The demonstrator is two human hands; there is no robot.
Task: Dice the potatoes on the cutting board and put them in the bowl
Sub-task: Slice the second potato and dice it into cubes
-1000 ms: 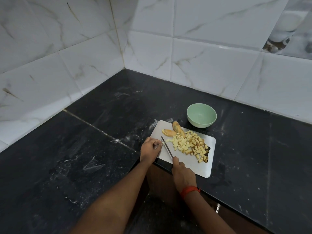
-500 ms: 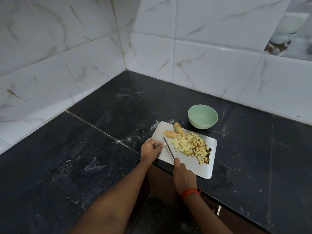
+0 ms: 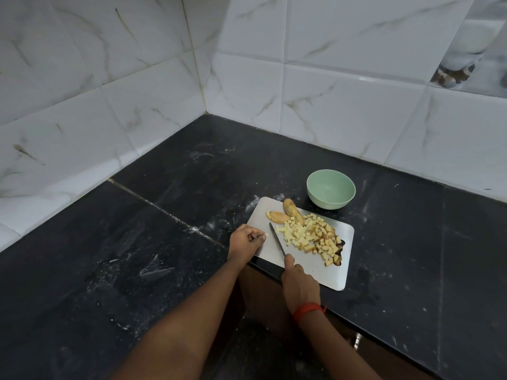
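On white cutting board [image 3: 315,271], diced yellow potatoes [image 3: 310,237] lying, pale green bowl [image 3: 330,202] beside; right hand [image 3: 300,283] gripping steel knife [image 3: 277,242]; left hand [image 3: 244,241] curling, hold unclear.

A black polished stone countertop [image 3: 164,270] fills the corner beneath the tiled walls, built of slabs that meet at a thin pale seam [image 3: 164,209] running diagonally across it. White powdery smears and scratches [image 3: 156,267] mark its surface. A white rectangular cutting board [image 3: 310,267] with rounded corners lies flat on it, close to the front edge. A pale green round bowl [image 3: 329,201] stands upright on the stone just beyond the board's far edge.
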